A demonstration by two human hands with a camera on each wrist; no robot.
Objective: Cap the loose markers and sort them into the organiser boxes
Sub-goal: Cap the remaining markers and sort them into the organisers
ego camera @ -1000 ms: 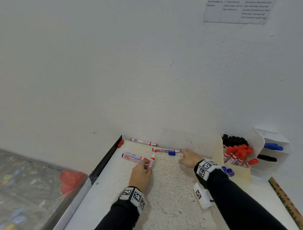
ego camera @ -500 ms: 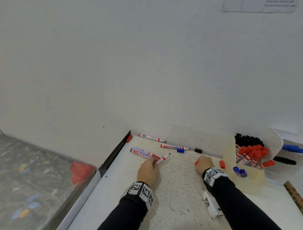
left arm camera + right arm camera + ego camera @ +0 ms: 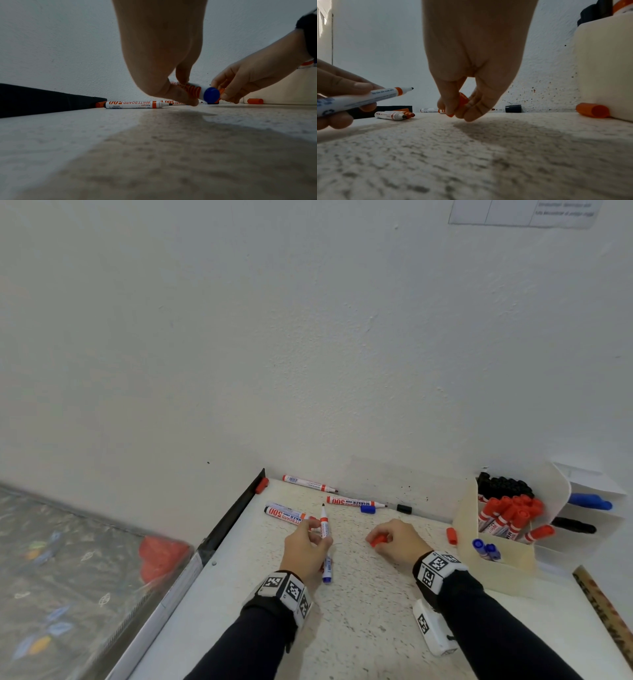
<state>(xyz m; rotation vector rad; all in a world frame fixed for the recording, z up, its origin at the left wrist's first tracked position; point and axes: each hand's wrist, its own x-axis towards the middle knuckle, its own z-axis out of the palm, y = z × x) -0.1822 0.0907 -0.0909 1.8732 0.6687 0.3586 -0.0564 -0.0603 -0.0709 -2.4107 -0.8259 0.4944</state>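
My left hand (image 3: 310, 546) grips an uncapped white marker (image 3: 324, 531) with a blue end; its tip points away from me towards the wall. The same marker (image 3: 359, 99) shows at the left of the right wrist view, and its blue end (image 3: 211, 95) faces the left wrist camera. My right hand (image 3: 394, 541) pinches a red cap (image 3: 378, 541) just above the table; the red cap (image 3: 462, 100) sits between thumb and fingers. Several uncapped markers (image 3: 356, 502) lie near the wall. The cream organiser (image 3: 496, 563) at the right holds black, red and blue capped markers.
Loose caps lie on the table: blue (image 3: 368, 509), black (image 3: 404, 508), red (image 3: 451, 535) beside the organiser, and red (image 3: 262, 485) at the far left corner. A white shelf box (image 3: 596, 508) holds a blue and a black marker. A wooden ruler (image 3: 606, 607) lies at the right edge.
My left hand has lifted the marker and turned its tip towards the wall. My right hand drew back from the wall side holding a red cap, nearer the left hand.
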